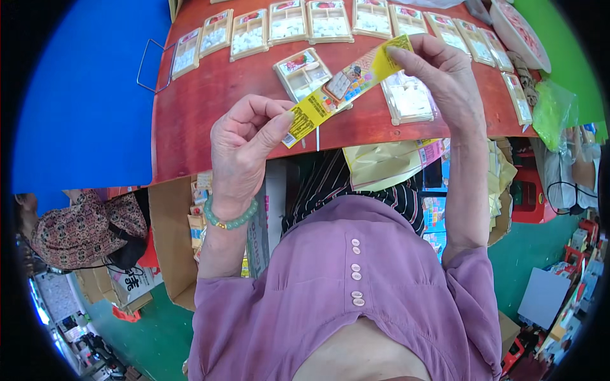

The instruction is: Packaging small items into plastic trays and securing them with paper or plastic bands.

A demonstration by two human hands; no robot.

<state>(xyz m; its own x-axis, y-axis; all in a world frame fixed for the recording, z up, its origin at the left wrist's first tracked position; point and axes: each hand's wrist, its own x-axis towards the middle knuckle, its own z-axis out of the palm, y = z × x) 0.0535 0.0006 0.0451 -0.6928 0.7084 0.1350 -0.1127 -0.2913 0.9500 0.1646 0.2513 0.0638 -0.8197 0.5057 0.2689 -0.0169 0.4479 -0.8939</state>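
Observation:
A long yellow printed paper strip (pixel 348 86) is stretched slantwise between my two hands, above the near edge of the table. My left hand (pixel 244 136), with a green bead bracelet on its wrist, pinches the lower end of the strip. The upper end is gripped between thumb and fingers of my right hand (pixel 441 76). Behind the strip lies a small wooden tray box (pixel 289 71) with a strawberry picture, partly hidden. Near my right hand sits another wooden box (pixel 406 105) filled with white pieces.
Along the far side of the red table (pixel 216 114) runs a row of wooden boxes (pixel 287 25) with white pieces. A pink bowl (pixel 524 35) and a green plastic bag (pixel 554 117) are at the right. Yellow packaging (pixel 387 166) lies at my lap; a cardboard box (pixel 170 235) stands left.

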